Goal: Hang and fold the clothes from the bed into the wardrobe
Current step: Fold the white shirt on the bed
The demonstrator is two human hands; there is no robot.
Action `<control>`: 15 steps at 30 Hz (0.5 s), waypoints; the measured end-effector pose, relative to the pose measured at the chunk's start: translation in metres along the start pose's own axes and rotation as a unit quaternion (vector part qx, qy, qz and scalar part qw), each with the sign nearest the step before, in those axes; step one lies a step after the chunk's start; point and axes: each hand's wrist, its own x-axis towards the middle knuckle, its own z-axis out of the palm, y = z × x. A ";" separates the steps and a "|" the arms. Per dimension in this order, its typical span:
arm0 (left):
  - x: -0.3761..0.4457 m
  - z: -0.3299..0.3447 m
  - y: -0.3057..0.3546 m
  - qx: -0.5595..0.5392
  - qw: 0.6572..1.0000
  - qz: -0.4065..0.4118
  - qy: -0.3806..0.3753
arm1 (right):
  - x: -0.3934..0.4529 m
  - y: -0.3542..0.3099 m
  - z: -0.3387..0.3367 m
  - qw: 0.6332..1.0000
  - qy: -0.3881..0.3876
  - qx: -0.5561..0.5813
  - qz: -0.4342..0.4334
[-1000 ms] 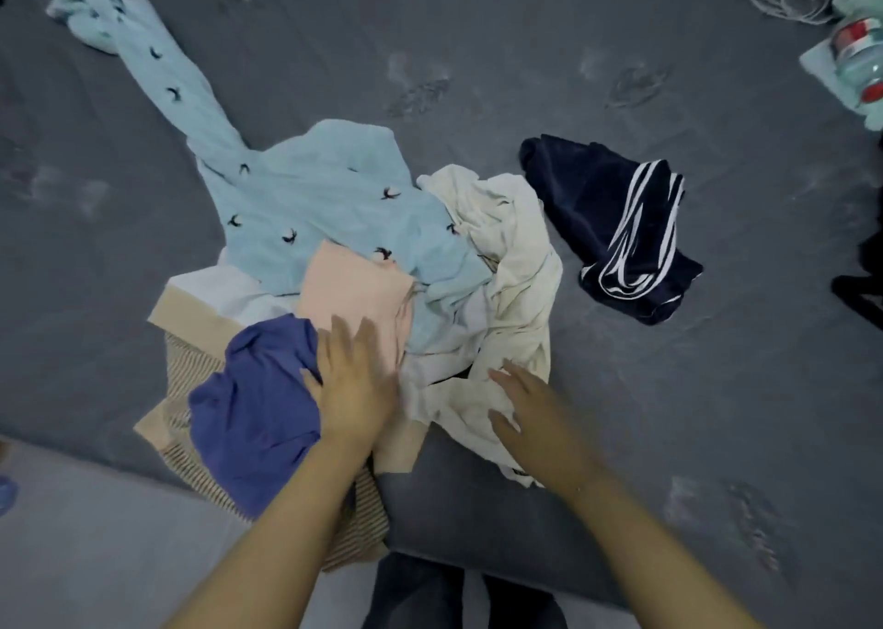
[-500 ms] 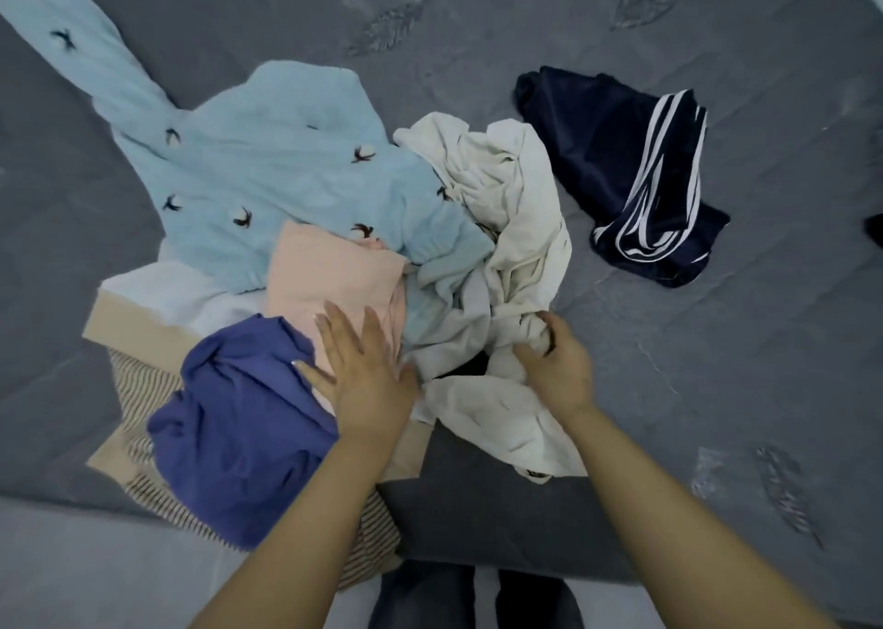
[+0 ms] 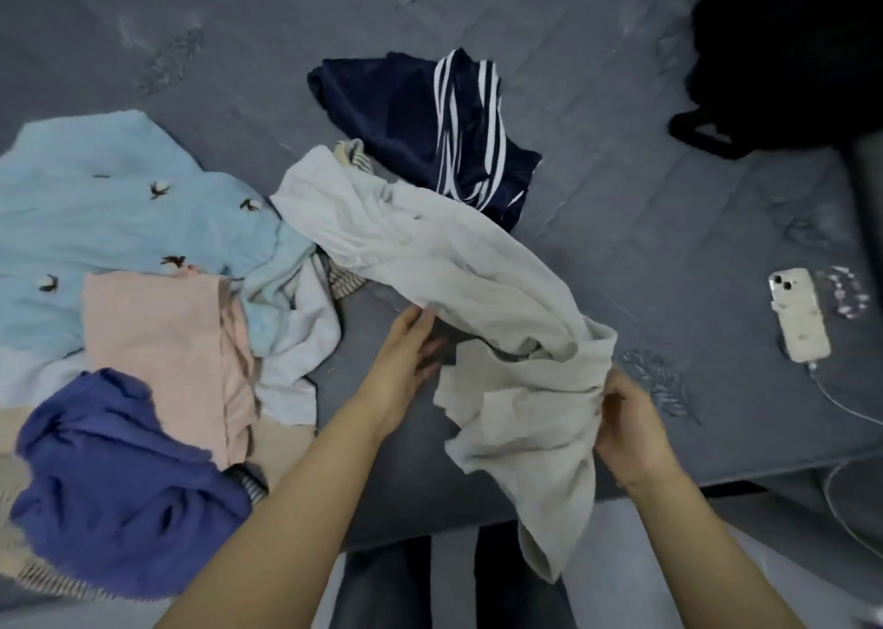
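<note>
A cream garment stretches from the clothes pile toward the bed's front edge, partly lifted. My right hand grips its bunched end at the right. My left hand reaches under its near edge with straight fingers, touching the cloth. To the left lies the pile: a light blue shirt with small bird prints, a peach garment, a purple-blue garment and a striped beige piece beneath. A navy garment with white stripes lies behind the cream one.
The grey bedspread covers the bed; its front edge runs along the bottom. A white phone with a cable lies at the right. A black bag sits at the top right. My legs stand below the bed edge.
My right hand took hold of the cream garment and pulled it right, out of the pile. My left hand left the peach garment and moved to the cream one. The view shifted right.
</note>
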 end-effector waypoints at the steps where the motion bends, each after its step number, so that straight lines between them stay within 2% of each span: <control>1: 0.006 0.012 -0.004 -0.016 0.999 -0.019 -0.020 | 0.001 -0.003 -0.014 0.991 0.025 -0.131 -0.016; 3: 0.016 0.041 -0.015 -0.026 0.997 -0.059 -0.041 | 0.008 -0.004 -0.041 0.926 0.093 -0.363 -0.041; 4: 0.022 0.056 -0.023 -0.009 0.997 -0.074 -0.034 | 0.014 -0.002 -0.054 0.898 0.103 -0.425 -0.044; 6: 0.033 0.086 -0.039 0.061 0.995 -0.073 0.009 | 0.026 0.000 -0.072 0.889 0.085 -0.448 -0.049; 9: 0.044 0.108 -0.062 0.169 0.977 -0.010 0.127 | 0.040 0.006 -0.079 0.900 -0.001 -0.431 -0.069; 11: 0.042 0.103 -0.077 0.236 0.960 -0.004 0.149 | 0.046 0.019 -0.077 0.890 -0.056 -0.448 -0.065; 12: 0.037 0.098 -0.085 0.302 0.942 -0.026 0.143 | 0.049 0.027 -0.078 0.882 -0.062 -0.463 -0.062; 15: 0.020 0.079 -0.105 0.523 0.843 -0.085 0.090 | 0.056 0.038 -0.084 0.865 -0.007 -0.490 -0.114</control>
